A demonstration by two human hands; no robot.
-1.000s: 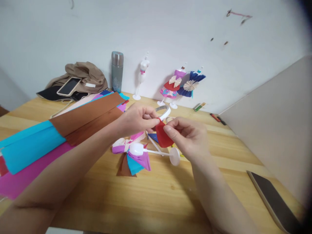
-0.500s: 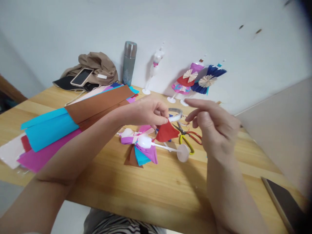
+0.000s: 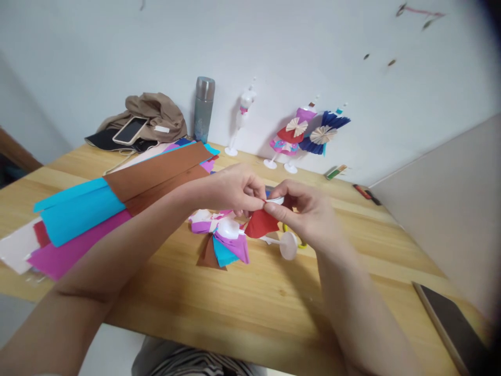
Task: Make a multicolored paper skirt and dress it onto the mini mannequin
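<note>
Both hands meet above the middle of the table. My left hand [image 3: 245,190] is closed, pinching the gathered top of a red paper piece [image 3: 263,223] that fans out below. My right hand [image 3: 303,209] is closed too, its thumb tip against the same gathered top. Part of a white tape roll [image 3: 276,200] shows between the hands; which fingers bear it I cannot tell. Below lies a small white dress-form figure [image 3: 229,228] on its side, wrapped in purple, with a blue paper piece [image 3: 224,253] and a brown one fanning from its waist. Scissors are mostly hidden behind my right hand.
Coloured paper sheets [image 3: 82,209] lie at left under my forearm. Behind stand a flask [image 3: 204,109], a bare dress form [image 3: 243,117] and two dressed ones [image 3: 291,130]. A cap, cloth and phone [image 3: 131,130] are back left; a dark flat device [image 3: 450,329] lies right.
My right hand has moved left and down and closed at the red paper's top beside my left hand. It now covers most of the scissors and tape roll. The view has shifted slightly.
</note>
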